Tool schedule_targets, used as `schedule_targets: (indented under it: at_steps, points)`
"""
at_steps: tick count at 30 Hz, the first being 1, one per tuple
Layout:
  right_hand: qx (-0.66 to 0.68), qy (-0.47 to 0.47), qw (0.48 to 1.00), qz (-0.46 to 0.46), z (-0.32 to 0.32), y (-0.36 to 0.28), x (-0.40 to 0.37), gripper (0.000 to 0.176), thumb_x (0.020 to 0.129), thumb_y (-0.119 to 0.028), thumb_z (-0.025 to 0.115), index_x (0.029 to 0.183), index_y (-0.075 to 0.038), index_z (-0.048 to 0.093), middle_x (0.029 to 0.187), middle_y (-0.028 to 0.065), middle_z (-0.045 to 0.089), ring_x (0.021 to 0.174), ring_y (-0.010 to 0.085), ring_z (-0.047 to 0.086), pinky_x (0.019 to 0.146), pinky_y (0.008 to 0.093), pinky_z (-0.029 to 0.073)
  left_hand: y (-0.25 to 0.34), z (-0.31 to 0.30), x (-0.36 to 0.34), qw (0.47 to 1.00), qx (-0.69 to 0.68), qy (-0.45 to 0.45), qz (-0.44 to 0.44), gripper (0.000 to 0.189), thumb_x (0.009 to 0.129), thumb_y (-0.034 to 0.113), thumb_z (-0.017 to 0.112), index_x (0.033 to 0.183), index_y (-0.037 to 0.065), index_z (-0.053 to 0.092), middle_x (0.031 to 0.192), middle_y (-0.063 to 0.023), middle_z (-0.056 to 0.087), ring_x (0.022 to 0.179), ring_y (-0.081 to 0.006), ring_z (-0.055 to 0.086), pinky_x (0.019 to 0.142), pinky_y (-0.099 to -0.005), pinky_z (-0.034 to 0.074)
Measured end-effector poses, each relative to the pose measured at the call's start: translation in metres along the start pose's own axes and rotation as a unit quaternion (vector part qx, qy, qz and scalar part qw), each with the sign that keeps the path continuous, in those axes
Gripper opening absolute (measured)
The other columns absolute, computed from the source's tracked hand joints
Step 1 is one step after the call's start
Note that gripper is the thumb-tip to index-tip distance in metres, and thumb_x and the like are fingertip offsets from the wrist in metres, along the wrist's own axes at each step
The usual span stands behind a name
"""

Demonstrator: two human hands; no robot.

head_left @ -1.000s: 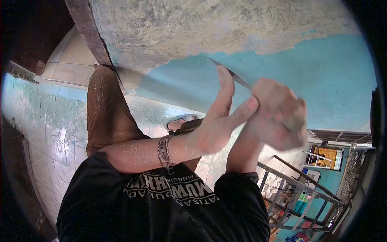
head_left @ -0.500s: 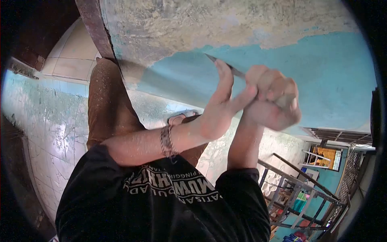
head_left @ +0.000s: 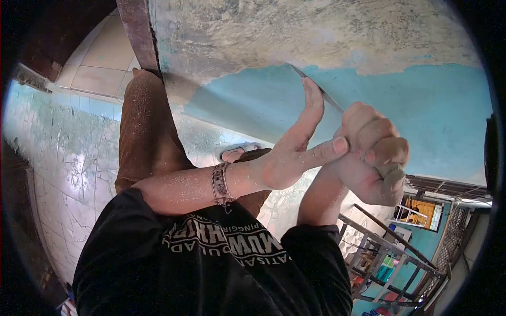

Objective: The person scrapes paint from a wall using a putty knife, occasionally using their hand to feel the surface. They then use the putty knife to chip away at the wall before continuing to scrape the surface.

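A thin metal scraper blade [head_left: 329, 100], seen almost edge-on, leans with its tip at the border between turquoise paint [head_left: 247, 97] and bare grey-beige plaster [head_left: 316, 31] on the wall. My right hand [head_left: 375, 152] is closed in a fist around the tool's other end, so the handle is hidden. My left hand [head_left: 290, 152], with a braided bracelet [head_left: 220, 183] at the wrist, has its fingers stretched out. Their tips rest against the blade near its tip, while the thumb reaches across to the right fist.
My dusty brown trouser leg [head_left: 145, 126] is close to the wall's dark corner post [head_left: 139, 37]. Pale cracked floor tiles [head_left: 74, 174] carry bluish residue. To the right are a metal frame [head_left: 379, 253], shelved goods and a barred opening [head_left: 424, 213].
Both hands and the scraper have shifted right and slightly down in view, and the wall also sits lower. The left thumb now shows more clearly against the right fist.
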State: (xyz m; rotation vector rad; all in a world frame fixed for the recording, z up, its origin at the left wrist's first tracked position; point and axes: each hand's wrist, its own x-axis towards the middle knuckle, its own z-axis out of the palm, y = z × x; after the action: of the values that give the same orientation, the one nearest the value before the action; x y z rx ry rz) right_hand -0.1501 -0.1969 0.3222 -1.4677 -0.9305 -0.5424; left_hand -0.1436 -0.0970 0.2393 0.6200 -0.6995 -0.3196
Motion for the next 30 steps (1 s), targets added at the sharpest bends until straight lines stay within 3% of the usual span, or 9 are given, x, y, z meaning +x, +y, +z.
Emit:
schedule_targets:
  at_steps: [4,6,13,15,16,23,26,28,30]
  points:
    - [0.005,0.008,1.0,0.012,-0.007,-0.008,-0.005,0.028,0.086,-0.031,0.052,0.079,-0.004,0.053,0.063,0.0042,0.043,0.055,0.016,0.036,0.051,0.0353,0.026,0.009,0.005,0.003,1.0,-0.002,-0.009,-0.008,0.108,0.096,0.046,0.055,0.141,-0.011,-0.024,0.154,-0.0288,-0.023,0.143,-0.0303,-0.024,0.118,-0.041,-0.006]
    - [-0.065,0.137,0.988,-0.035,-0.006,0.002,-0.016,0.026,0.077,-0.027,0.052,0.071,-0.002,0.051,0.059,0.0107,0.05,0.05,0.0218,0.041,0.049,0.0389,0.031,0.012,0.007,0.008,0.999,-0.019,-0.001,-0.032,0.108,0.096,0.047,0.055,0.141,-0.012,-0.024,0.154,-0.0293,-0.023,0.143,-0.0303,-0.023,0.118,-0.041,-0.005]
    - [0.061,0.026,0.998,0.009,-0.015,0.006,-0.017,0.036,0.084,-0.038,0.048,0.072,-0.004,0.05,0.062,0.0096,0.048,0.054,0.0204,0.039,0.052,0.0381,0.029,0.007,-0.001,-0.002,0.999,0.011,-0.011,-0.036,0.108,0.096,0.042,0.057,0.141,-0.011,-0.026,0.156,-0.0279,-0.014,0.144,-0.0285,-0.018,0.118,-0.0408,-0.003]
    - [-0.087,0.263,0.961,-0.016,-0.006,0.041,-0.039,0.016,0.08,-0.015,0.047,0.069,-0.002,0.05,0.059,0.0073,0.048,0.049,0.0177,0.04,0.047,0.0346,0.031,0.007,0.003,0.0,0.981,-0.149,0.058,-0.106,0.107,0.096,0.039,0.059,0.142,-0.011,-0.024,0.156,-0.0287,-0.013,0.145,-0.0299,-0.017,0.118,-0.0412,-0.001]
    - [0.026,0.093,0.995,0.038,-0.005,0.039,-0.016,0.016,0.081,-0.014,0.049,0.069,-0.003,0.048,0.062,0.0064,0.048,0.053,0.0166,0.039,0.048,0.0349,0.03,0.003,0.004,-0.003,0.981,-0.151,0.052,-0.108,0.107,0.096,0.039,0.059,0.142,-0.011,-0.024,0.156,-0.0287,-0.013,0.145,-0.0299,-0.017,0.118,-0.0412,-0.001]
    - [-0.015,0.022,0.998,-0.052,-0.028,-0.024,0.005,0.032,0.088,-0.034,0.054,0.073,-0.006,0.048,0.064,0.0051,0.046,0.054,0.0169,0.037,0.047,0.0351,0.027,0.007,0.017,0.015,0.988,0.108,-0.101,-0.038,0.117,0.091,0.049,0.061,0.141,-0.01,-0.027,0.15,-0.0337,-0.026,0.141,-0.0374,-0.026,0.117,-0.0461,-0.003]
    - [-0.017,0.005,0.999,-0.034,-0.027,-0.032,0.011,0.032,0.088,-0.035,0.054,0.075,-0.006,0.05,0.065,0.0054,0.048,0.054,0.0174,0.039,0.047,0.0345,0.027,-0.007,0.024,0.016,0.994,0.097,-0.058,0.0,0.115,0.091,0.042,0.063,0.143,-0.001,-0.03,0.154,-0.019,-0.03,0.143,-0.0238,-0.025,0.117,-0.0404,-0.009]
    - [-0.055,-0.027,0.998,-0.019,-0.034,-0.037,0.008,0.032,0.089,-0.035,0.053,0.077,-0.006,0.051,0.067,0.0066,0.05,0.054,0.0178,0.041,0.047,0.0344,0.027,-0.009,0.019,0.014,0.986,0.128,-0.097,0.032,0.117,0.092,0.05,0.06,0.139,-0.012,-0.028,0.145,-0.0363,-0.033,0.138,-0.0371,-0.031,0.117,-0.0462,-0.006]
    - [-0.004,0.003,0.999,-0.04,-0.035,-0.025,0.004,0.03,0.087,-0.033,0.052,0.075,-0.005,0.051,0.066,0.0073,0.05,0.052,0.0182,0.04,0.046,0.0345,0.026,-0.009,0.022,0.018,0.992,0.094,-0.079,0.023,0.117,0.092,0.051,0.059,0.139,-0.011,-0.029,0.145,-0.0358,-0.033,0.138,-0.0366,-0.031,0.117,-0.0461,-0.007]
